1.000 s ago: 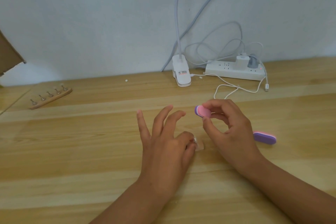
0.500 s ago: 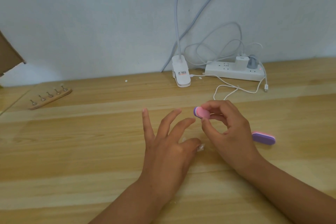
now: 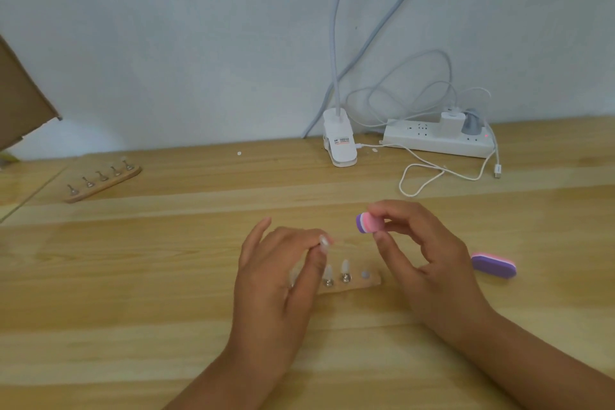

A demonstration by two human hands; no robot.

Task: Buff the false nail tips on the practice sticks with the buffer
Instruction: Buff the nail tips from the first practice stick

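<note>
Midway between the back edge and the front edge of the desk (image 3: 133, 276), the left hand (image 3: 283, 276) pinches one small practice stick (image 3: 324, 241) at its fingertips, though it looks a bit blurry. Just below it lies a wooden holder (image 3: 369, 282) with two more sticks (image 3: 346, 277) standing in it, each with a clear nail tip (image 3: 345, 266) on top. The right hand (image 3: 422, 256) pinches a little pink and purple buffer (image 3: 367, 222) between thumb and fingers, close to the held stick but not touching it. A second buffer (image 3: 493, 265) lies on the desk nearer the right edge.

A nail tip looks thin, light and smooth, so I think it could slip or snap — best to hold the stick low down, by its metal foot, and rub softly. The buffer looks like soft foam, so a gentle hold on its sides should do.
</note>
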